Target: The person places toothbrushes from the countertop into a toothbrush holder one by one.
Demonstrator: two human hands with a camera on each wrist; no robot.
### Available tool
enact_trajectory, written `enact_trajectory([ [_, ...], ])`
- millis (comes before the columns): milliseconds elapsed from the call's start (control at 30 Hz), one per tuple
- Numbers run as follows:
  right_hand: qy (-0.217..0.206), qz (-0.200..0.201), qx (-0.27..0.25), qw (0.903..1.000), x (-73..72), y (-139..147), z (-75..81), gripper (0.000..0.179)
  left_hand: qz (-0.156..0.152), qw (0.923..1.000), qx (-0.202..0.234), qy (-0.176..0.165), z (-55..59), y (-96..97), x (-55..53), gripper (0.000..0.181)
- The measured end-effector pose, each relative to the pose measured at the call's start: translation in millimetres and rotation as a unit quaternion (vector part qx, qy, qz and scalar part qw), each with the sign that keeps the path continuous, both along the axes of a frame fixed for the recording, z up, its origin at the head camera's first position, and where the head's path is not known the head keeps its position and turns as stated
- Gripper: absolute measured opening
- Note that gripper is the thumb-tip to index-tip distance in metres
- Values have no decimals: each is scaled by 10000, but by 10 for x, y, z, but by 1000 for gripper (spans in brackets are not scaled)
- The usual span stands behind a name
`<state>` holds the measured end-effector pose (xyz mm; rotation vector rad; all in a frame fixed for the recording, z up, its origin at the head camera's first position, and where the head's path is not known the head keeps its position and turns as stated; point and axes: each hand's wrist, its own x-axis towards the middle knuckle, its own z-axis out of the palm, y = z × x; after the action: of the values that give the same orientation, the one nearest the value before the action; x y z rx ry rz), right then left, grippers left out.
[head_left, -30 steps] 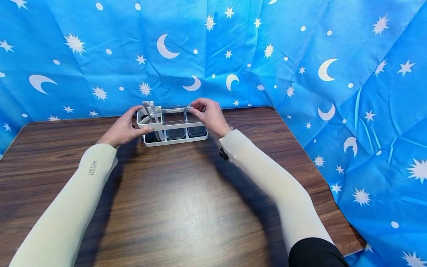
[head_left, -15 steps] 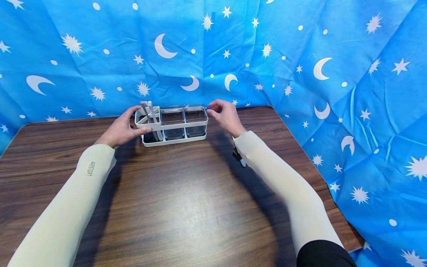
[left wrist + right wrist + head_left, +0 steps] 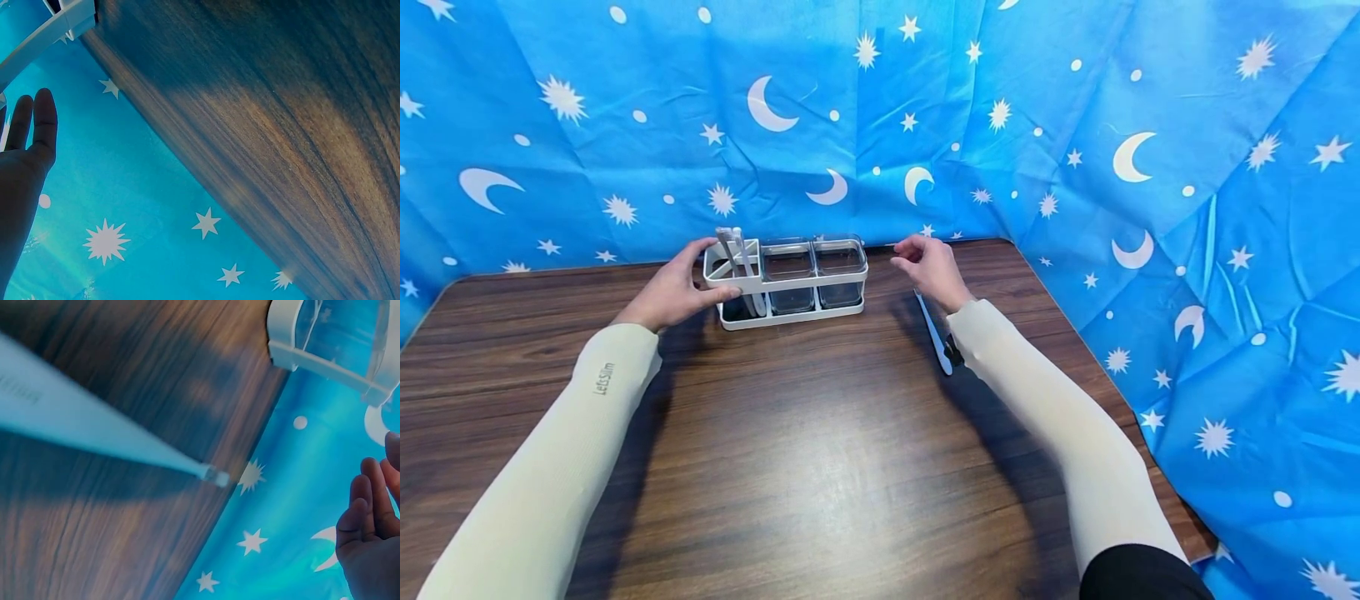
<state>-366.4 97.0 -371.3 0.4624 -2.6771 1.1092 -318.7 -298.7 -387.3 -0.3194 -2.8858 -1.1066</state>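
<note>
At the back of the table a white toothbrush holder (image 3: 808,312) stands upright. Two clear cups (image 3: 839,258) sit side by side in it, and slim pale sticks like toothbrushes (image 3: 745,258) lean in its left, divided section. My left hand (image 3: 666,292) grips the holder's left end, thumb along the front and fingers round the back. To the right of the holder, my right hand (image 3: 936,271) hovers with loosely bent fingers, nothing seen between them. A light blue toothbrush (image 3: 932,333) lies on the table below that hand, its narrow head (image 3: 214,475) pointing toward the back edge.
The dark wood table (image 3: 790,450) ends at a blue curtain (image 3: 865,125) with moons and stars, which hangs behind it and along the right. A black wrist mount (image 3: 953,350) shows under my right sleeve, overlapping the toothbrush in the head view.
My right hand has moved right, away from the right-hand cup, uncovering that cup and more of the blue toothbrush. My left hand keeps its hold on the holder.
</note>
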Motion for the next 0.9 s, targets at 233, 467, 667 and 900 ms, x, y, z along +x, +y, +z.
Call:
enact_trajectory([
  [233,-311,-28,23,9995,12,161,-61,23,38,10000,-14,24,-24,3,-14,102],
  [467,-700,-107,43,9975,8,255,-110,24,39,10000,11,30,-26,3,-16,103],
  [667,-1037,-91,254,9942,-9,303,-159,24,58,10000,13,26,-32,11,-8,104],
  [900,-1305,-86,629,9894,-14,359,-198,21,86,9999,-46,55,-32,24,5,103],
])
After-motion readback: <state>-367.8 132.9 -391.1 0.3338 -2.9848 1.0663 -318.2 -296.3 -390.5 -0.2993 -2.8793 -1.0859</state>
